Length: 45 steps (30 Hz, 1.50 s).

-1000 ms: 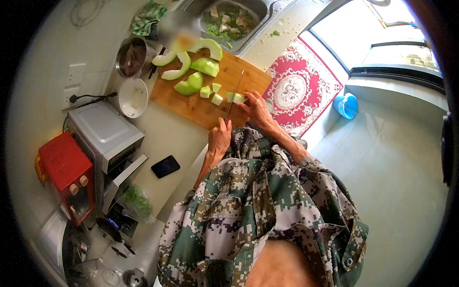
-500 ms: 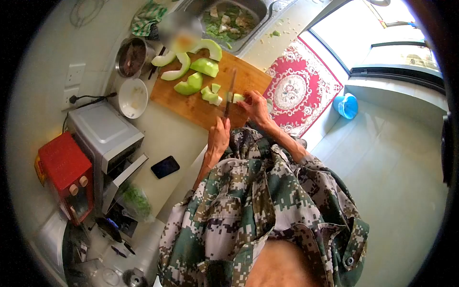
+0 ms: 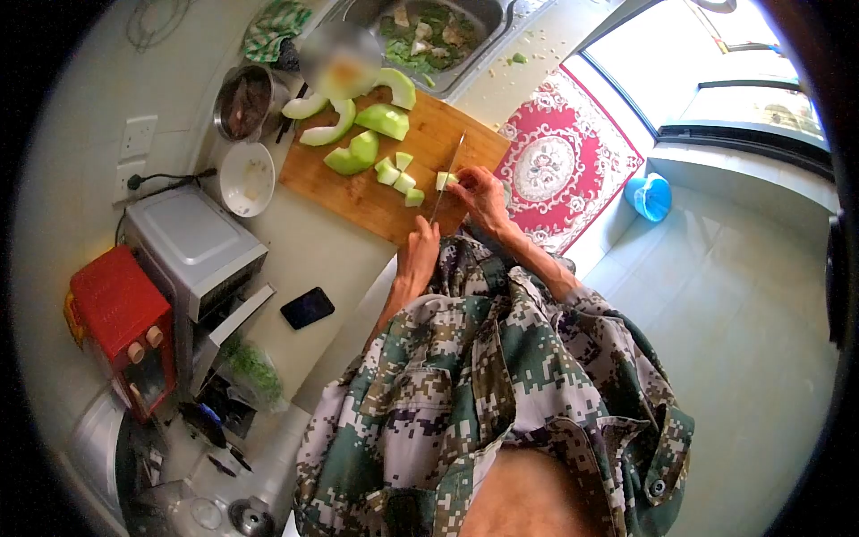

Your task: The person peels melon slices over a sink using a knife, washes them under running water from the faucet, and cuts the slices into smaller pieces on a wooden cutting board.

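Note:
My left hand [image 3: 418, 254] is closed round the handle of a knife [image 3: 458, 150], whose thin blade points away across the board. Pinched in the fingers of my right hand [image 3: 480, 195] is a pale green melon piece [image 3: 444, 180], right against the blade. Both hands work over the wooden cutting board [image 3: 313, 183]. Several small melon chunks [image 3: 404, 181] lie left of the blade. Larger melon wedges [image 3: 383, 121] and curved melon slices [image 3: 331, 128] rest farther up the board.
Beyond the board is a metal sink [image 3: 497, 18] with greens and scraps. Left stand a metal pot [image 3: 234, 97], a white bowl [image 3: 247, 182], a microwave [image 3: 192, 234] and a phone [image 3: 307, 308]. On the floor are a red rug [image 3: 573, 125] and a blue bucket [image 3: 648, 198].
The knife has shifted right, up to the piece in my right hand. Another cut chunk now lies apart, left of the blade. My left hand has moved slightly right.

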Motion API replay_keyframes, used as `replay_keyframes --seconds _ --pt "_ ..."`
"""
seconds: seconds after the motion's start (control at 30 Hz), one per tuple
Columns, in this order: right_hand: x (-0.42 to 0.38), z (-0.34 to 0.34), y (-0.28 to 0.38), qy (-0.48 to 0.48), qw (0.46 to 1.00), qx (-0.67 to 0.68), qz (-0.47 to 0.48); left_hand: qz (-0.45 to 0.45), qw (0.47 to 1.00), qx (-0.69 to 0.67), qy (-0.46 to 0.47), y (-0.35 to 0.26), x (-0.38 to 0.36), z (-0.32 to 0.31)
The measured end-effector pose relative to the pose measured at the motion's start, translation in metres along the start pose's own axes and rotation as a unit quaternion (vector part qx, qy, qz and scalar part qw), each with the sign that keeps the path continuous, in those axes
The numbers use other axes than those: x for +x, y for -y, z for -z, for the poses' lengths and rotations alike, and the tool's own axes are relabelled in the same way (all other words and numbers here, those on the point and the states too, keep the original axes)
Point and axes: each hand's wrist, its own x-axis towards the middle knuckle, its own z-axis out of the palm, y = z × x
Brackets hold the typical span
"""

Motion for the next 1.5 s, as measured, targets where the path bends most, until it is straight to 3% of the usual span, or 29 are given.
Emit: replay_keyframes --seconds 0.13,0.2,0.23,0.37,0.53,0.6,0.73,0.8,0.83,1.0,1.07,1.1,1.13,1.2,1.23,1.4,1.47,1.5 --pt "0.004 0.001 0.004 0.020 1.000 0.012 0.007 0.005 1.000 -0.001 0.006 0.005 0.006 0.004" --pt "0.006 -0.002 0.004 0.030 0.999 0.035 0.006 -0.037 0.985 -0.166 -0.025 0.018 0.006 0.007" --pt "0.008 -0.008 0.002 0.045 0.999 0.013 0.008 0.019 0.961 -0.276 -0.007 0.043 0.008 -0.018" --pt "0.016 -0.021 0.019 0.079 0.997 0.016 0.012 0.035 0.979 -0.189 -0.073 0.025 -0.001 0.019" --pt "0.022 -0.019 0.030 0.137 0.990 0.004 0.018 0.084 0.960 -0.241 -0.114 0.014 -0.015 0.040" --pt "0.024 -0.021 0.025 0.211 0.969 -0.032 0.121 0.104 0.949 -0.259 -0.146 0.016 -0.016 0.041" --pt "0.034 -0.045 0.030 0.221 0.942 -0.153 0.203 0.126 0.940 -0.278 -0.151 0.023 -0.015 0.042" --pt "0.041 -0.059 0.039 0.295 0.941 -0.133 0.100 0.131 0.938 -0.281 -0.156 0.026 -0.016 0.043" --pt "0.045 -0.062 0.043 0.298 0.939 -0.135 0.107 0.129 0.945 -0.252 -0.164 0.028 -0.015 0.043" --pt "0.056 -0.060 0.052 0.219 0.918 -0.099 0.314 0.126 0.960 -0.098 -0.228 0.035 -0.023 0.049" --pt "0.054 -0.030 0.079 0.203 0.977 -0.040 -0.042 0.080 0.965 0.030 -0.248 0.041 -0.026 0.048" --pt "0.048 -0.021 0.107 0.155 0.985 -0.071 0.024 0.089 0.965 0.025 -0.246 0.040 -0.031 0.053" --pt "0.044 -0.027 0.111 0.160 0.984 -0.073 0.023 0.072 0.966 0.068 -0.240 0.042 -0.032 0.055" --pt "0.048 -0.037 0.121 0.252 0.924 -0.115 0.265 0.053 0.963 0.113 -0.238 0.041 -0.033 0.063" --pt "0.052 -0.050 0.114 0.269 0.903 -0.132 0.306 0.050 0.967 0.118 -0.219 0.041 -0.035 0.065" --pt "0.075 -0.084 0.109 0.375 0.862 -0.175 0.293 0.009 0.966 0.156 -0.207 0.046 -0.049 0.061" --pt "0.080 -0.083 0.119 0.305 0.910 -0.089 0.265 0.012 0.975 0.128 -0.180 0.045 -0.057 0.060" --pt "0.086 -0.083 0.115 0.215 0.937 -0.092 0.261 0.009 0.975 0.126 -0.183 0.047 -0.060 0.055"
